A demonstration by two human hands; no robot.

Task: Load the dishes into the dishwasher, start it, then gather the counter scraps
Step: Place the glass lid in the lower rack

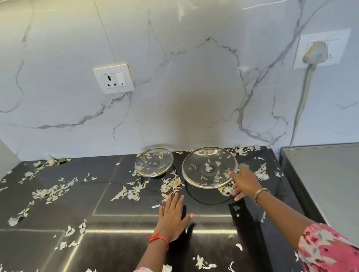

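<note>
Everywhere around the big lid (210,167) the black counter (37,245) is littered with pale scraps (50,193), and some lie on the lid itself. The small lid (154,162) sits just left of it, nearer the wall. The left hand (174,217) lies flat, near-left of the big lid, fingers straight and apart. The right hand (244,182) touches its near-right rim, fingers spread and blurred, gripping nothing.
</note>
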